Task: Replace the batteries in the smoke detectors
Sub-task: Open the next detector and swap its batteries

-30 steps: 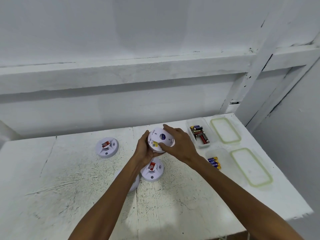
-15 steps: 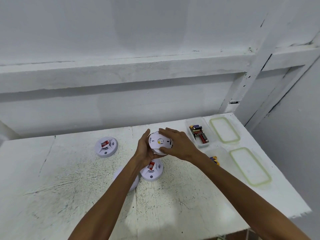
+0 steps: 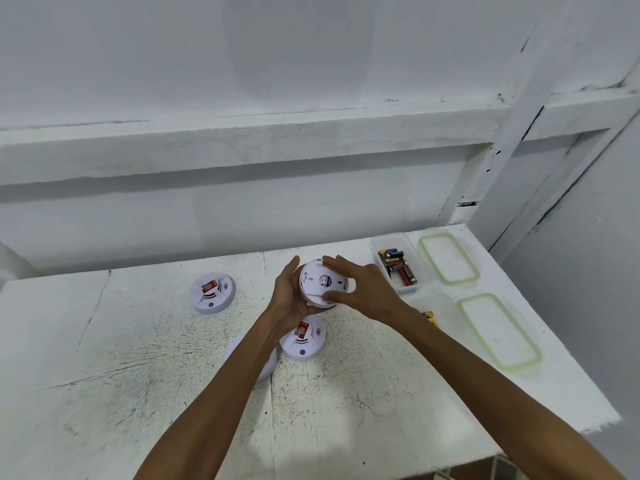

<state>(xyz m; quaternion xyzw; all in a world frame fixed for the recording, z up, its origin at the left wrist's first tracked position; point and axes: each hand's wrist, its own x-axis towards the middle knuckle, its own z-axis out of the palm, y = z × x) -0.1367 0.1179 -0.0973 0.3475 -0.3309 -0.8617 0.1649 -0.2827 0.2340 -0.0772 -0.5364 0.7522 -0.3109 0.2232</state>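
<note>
A round white smoke detector (image 3: pixel 320 284) is held above the table, its labelled back facing me. My left hand (image 3: pixel 289 294) cups it from the left and below. My right hand (image 3: pixel 363 289) grips its right side, fingers over the top rim and thumb at the lower edge. Three more detectors lie on the white table (image 3: pixel 104 358): one with a red label at the left (image 3: pixel 212 292), one with a red label under my hands (image 3: pixel 303 337), and one (image 3: pixel 265 362) mostly hidden by my left forearm.
A clear tub of used batteries (image 3: pixel 398 266) stands at the back right, its green-rimmed lid (image 3: pixel 449 258) beside it. A second clear tub (image 3: pixel 441 313) holds yellow-blue batteries, partly hidden by my right wrist, with its lid (image 3: pixel 498 330) to the right. The wall stands close behind the table.
The held detector has turned in my hands: its label markings have rotated. My right hand's fingers have shifted along the rim. The hands stay in about the same place.
</note>
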